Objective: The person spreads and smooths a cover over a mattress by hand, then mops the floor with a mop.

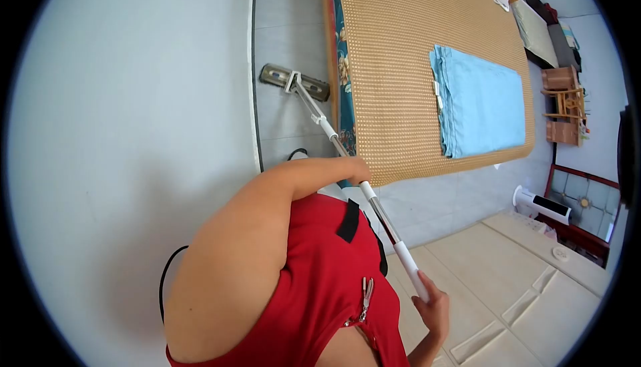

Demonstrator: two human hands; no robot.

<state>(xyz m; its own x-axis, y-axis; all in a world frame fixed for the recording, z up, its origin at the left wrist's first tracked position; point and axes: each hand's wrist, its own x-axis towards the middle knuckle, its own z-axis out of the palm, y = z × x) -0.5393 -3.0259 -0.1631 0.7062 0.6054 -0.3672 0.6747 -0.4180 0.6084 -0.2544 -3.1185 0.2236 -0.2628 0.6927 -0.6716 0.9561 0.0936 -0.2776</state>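
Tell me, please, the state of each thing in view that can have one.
Left hand, closed on the mop.
Right hand, closed on the mop's top end.
Mop, head down on the floor.
Blue cloth, folded on the mat.
Mat, spread on the bed.
Cabinet, looks shut.
White appliance, cannot tell if on.

This is a bedroom, most likely inside a home. The large bed in the upper middle of the frame shows it: a woven sleeping mat (394,53) covers the flowered mattress (344,67), and folded light blue bedding (484,103) lies on top. Cream drawers (467,267) stand at lower right. Near the right edge there are a white tower fan (542,205) and wooden furniture (567,103), above pale floor tiles (287,40).
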